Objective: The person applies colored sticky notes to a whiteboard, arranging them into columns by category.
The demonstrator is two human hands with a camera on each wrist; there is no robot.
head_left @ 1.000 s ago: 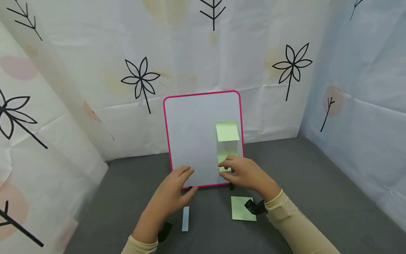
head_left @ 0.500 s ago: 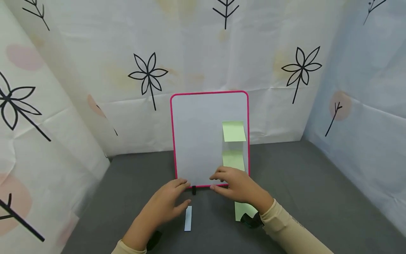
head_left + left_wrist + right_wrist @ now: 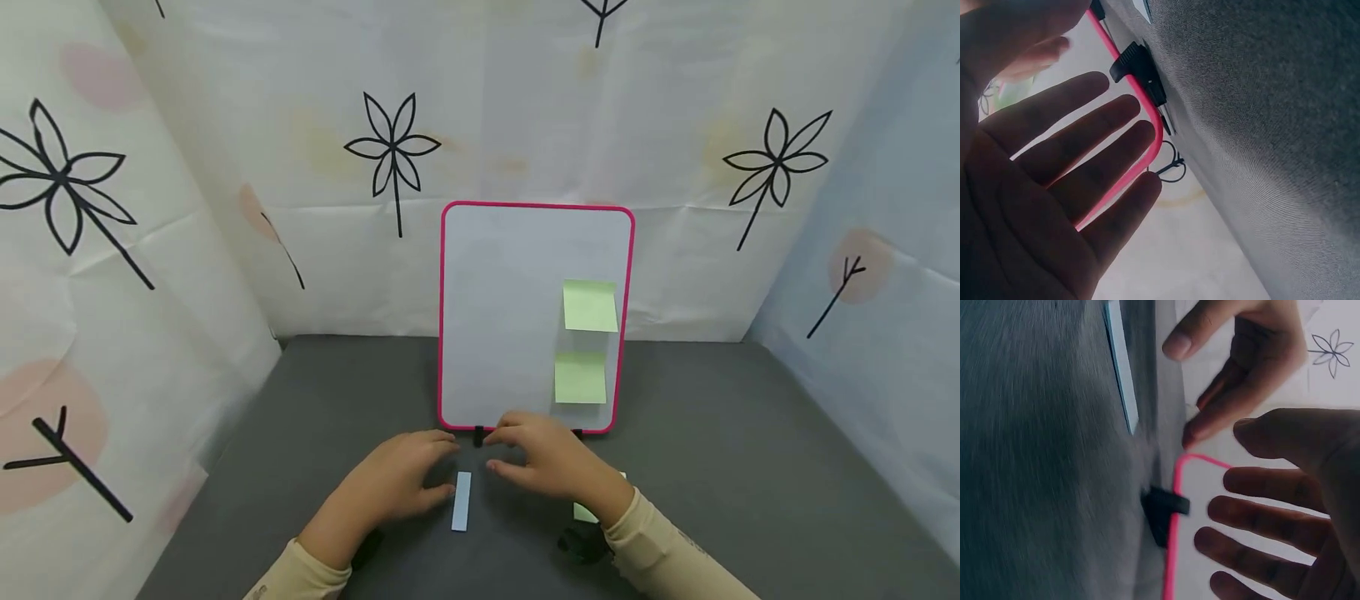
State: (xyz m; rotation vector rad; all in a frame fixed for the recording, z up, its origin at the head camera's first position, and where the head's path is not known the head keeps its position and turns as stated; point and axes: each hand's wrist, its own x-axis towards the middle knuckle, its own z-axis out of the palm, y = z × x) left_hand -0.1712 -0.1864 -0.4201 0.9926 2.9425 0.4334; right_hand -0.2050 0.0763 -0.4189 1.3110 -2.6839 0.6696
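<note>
Pale-blue narrow strip (image 3: 461,502) lies on grey fabric-covered table (image 3: 360,375), near lower edge of pink-rimmed rectangular whiteboard (image 3: 502,317), between your left hand (image 3: 396,477) and right hand (image 3: 551,458). Your fingers spread, holding nothing. Step seems reaching for strip; next probably calls for edge pinch.

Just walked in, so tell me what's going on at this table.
A person's left hand and right hand hold nothing, poised near the lower edge of a pink-framed whiteboard. An upper green note and a lower green note are on the board's right side. A pale blue strip lies on the gray table between the hands, with another green note mostly hidden behind the right arm.
</note>
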